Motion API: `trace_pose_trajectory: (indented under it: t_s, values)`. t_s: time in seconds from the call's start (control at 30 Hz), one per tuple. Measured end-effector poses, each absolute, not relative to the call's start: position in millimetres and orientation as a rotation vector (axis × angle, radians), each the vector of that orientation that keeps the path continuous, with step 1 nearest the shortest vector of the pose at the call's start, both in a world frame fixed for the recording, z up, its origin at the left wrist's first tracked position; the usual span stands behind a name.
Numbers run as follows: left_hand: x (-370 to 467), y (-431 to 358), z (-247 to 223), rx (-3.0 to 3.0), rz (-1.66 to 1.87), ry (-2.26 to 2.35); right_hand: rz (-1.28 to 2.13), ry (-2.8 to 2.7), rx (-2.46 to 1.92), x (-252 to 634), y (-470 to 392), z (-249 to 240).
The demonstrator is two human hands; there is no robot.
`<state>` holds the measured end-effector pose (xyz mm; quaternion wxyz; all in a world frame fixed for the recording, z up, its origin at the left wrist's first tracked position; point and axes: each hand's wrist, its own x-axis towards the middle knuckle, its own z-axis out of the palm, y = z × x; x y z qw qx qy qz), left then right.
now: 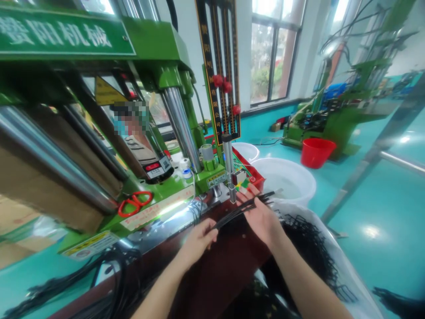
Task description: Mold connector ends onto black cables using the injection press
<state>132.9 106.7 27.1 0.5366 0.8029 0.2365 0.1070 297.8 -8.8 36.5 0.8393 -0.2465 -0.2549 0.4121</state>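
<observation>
A thin bundle of black cables point(232, 215) stretches slantwise between my two hands above the dark red worktop. My left hand point(199, 239) is closed around its lower end, the fingers pressed together. My right hand point(260, 217) is turned palm up, its fingers fairly straight, and holds the bundle between thumb and fingers. The bundle's far ends stick out past the right hand. Just beyond the hands stands a green press machine point(179, 177) with a metal post point(229, 173) at its front corner. A white-lined container point(318, 221) full of black cables lies below my right forearm.
Orange-handled scissors point(135, 204) lie on the press bed. More black cables point(76, 277) hang at the lower left. White tubs point(282, 177) and a red bucket point(317, 153) stand on the teal floor. A person point(139, 146) is partly visible behind the press. A metal rail point(365, 150) crosses at right.
</observation>
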Motion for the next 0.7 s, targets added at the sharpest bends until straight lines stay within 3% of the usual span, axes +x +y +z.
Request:
trace_pose_trajectory:
  t_s: [0.2, 0.37, 0.47, 0.6, 0.7]
  values:
    - [161, 85, 38, 2.168, 0.457, 0.555, 0.828, -0.579, -0.677, 303, -14, 57]
    - [182, 85, 54, 2.139, 0.535, 0.475, 0.843, -0.604, -0.722, 308, -19, 48]
    - [182, 94, 53, 1.978, 0.527, 0.512, 0.845, -0.763, -0.992, 318, -24, 39]
    - [179, 103, 57, 1.752, 0.549, 0.531, 1.097, -1.168, -1.558, 325, -35, 28]
    - [178, 103, 63, 1.662, 0.483, 0.529, 1.363, -1.244, -1.551, 323, -36, 26]
